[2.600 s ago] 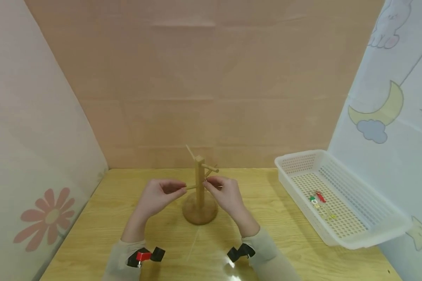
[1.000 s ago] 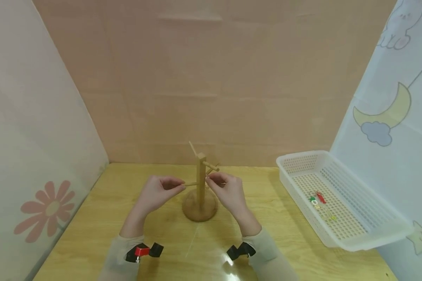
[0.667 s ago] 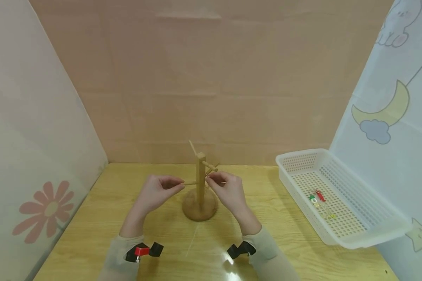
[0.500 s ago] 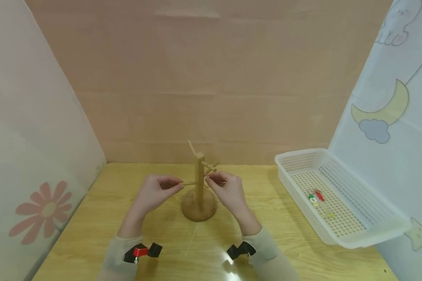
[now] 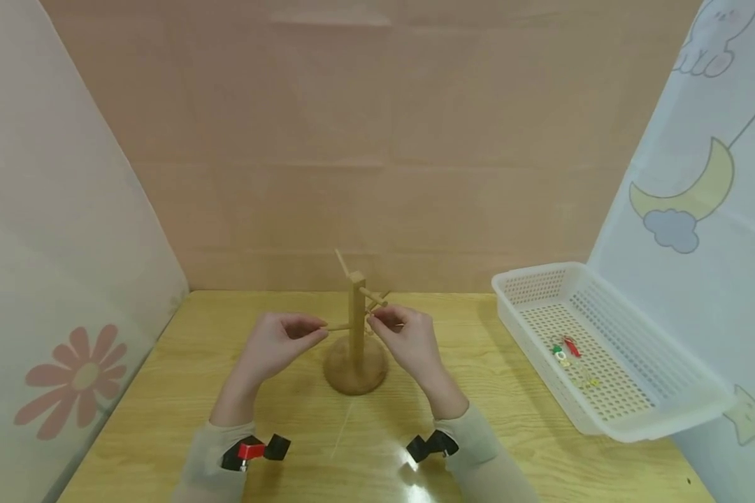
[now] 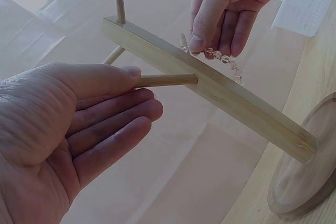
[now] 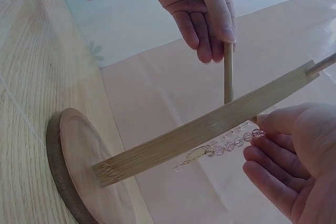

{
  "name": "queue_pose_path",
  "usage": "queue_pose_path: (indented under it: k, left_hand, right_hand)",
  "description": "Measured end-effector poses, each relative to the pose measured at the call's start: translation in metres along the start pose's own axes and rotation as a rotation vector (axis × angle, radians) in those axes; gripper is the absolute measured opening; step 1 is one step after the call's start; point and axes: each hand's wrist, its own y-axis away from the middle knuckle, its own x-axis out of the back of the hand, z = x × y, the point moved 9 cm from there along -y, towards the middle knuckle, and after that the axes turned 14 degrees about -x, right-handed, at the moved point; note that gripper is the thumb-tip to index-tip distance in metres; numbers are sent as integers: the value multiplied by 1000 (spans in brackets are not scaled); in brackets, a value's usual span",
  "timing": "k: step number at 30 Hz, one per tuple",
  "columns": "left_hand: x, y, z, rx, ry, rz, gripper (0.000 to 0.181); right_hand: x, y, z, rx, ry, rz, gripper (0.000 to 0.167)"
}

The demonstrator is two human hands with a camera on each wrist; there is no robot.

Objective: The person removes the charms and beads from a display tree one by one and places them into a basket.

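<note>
A wooden peg stand (image 5: 356, 307) with a round base stands mid-table between my hands. My left hand (image 5: 282, 341) pinches the end of its left peg (image 6: 168, 80) between thumb and forefinger. On the post's other side, my right hand (image 5: 410, 341) pinches a bracelet of clear pinkish beads (image 7: 226, 146). The strand hangs beside the post in both wrist views, with a thin chain-like end (image 7: 193, 155) trailing. A peg tip (image 6: 182, 39) shows right by the right thumb; whether the bracelet is around that peg I cannot tell.
To the right stands a white perforated basket (image 5: 541, 377), with several small trinkets in red, green and yellow (image 5: 571, 347) inside. More pegs (image 5: 374, 297) stick out high on the post. A brown backdrop (image 5: 377, 140) and printed side panels enclose the table (image 5: 277, 454).
My left fingertips have slipped slightly outward along the peg. My right fingertips have shifted a little beside the post. The head view has tilted a bit; the basket is unchanged.
</note>
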Motion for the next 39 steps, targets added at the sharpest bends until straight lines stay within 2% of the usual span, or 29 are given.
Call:
queue_pose_path:
  k: [11, 19, 25, 39]
  left_hand:
    - [2, -2, 2, 9, -12, -1, 18]
    - [1, -4, 1, 5, -9, -13, 17]
    - [2, -3, 0, 3, -14, -14, 19]
    - [3, 0, 1, -10, -19, 1, 17]
  right_hand:
    - [3, -3, -2, -7, 12, 3, 5]
    - [14, -5, 1, -5, -66, 63, 6]
    - [21, -7, 1, 20, -62, 110, 6]
    - [47, -16, 5, 12, -97, 200, 13]
